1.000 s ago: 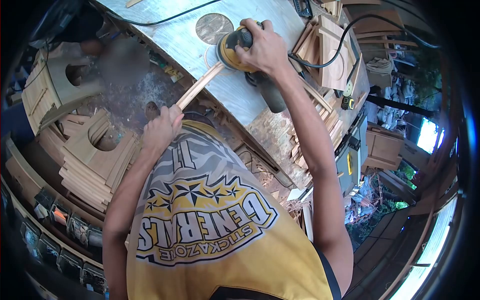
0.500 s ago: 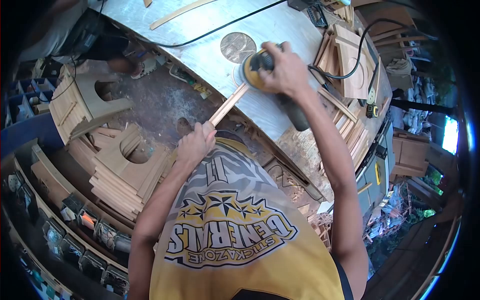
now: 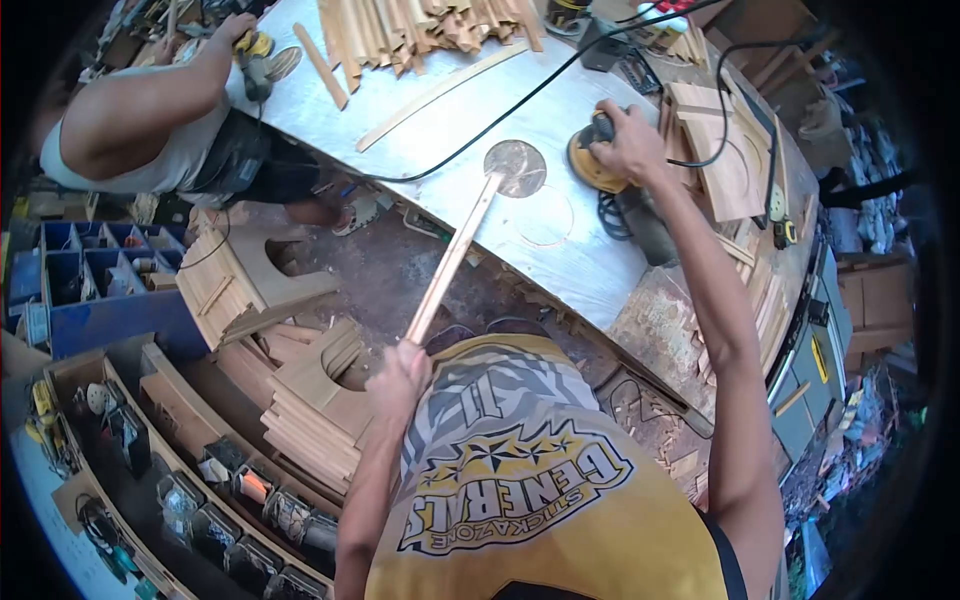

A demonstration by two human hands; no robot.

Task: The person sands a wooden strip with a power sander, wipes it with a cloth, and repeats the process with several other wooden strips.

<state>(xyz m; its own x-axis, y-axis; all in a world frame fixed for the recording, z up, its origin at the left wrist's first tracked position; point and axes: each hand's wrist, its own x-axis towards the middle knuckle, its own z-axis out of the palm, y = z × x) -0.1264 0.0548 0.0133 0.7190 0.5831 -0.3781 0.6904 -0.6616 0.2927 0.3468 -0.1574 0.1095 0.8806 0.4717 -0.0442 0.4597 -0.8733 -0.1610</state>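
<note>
My left hand is closed around the near end of a narrow wooden strip. The strip slants up and away, its far end at the edge of a dark round patch on the pale worktable. My right hand grips a yellow and black orbital sander, apart from the strip and to its right. The sander's dark rear part hangs below my wrist. A faint circle marks the tabletop between sander and strip.
Beyond the black cable crossing the table lies a pile of wooden strips. A co-worker at left holds a yellow power tool. Cut panels are stacked at my left; wooden panels lie right of the sander.
The sander has come off the strip and moved right of it. More of the strip now shows beyond my left hand. My view has shifted, bringing the co-worker and the strip pile into sight.
</note>
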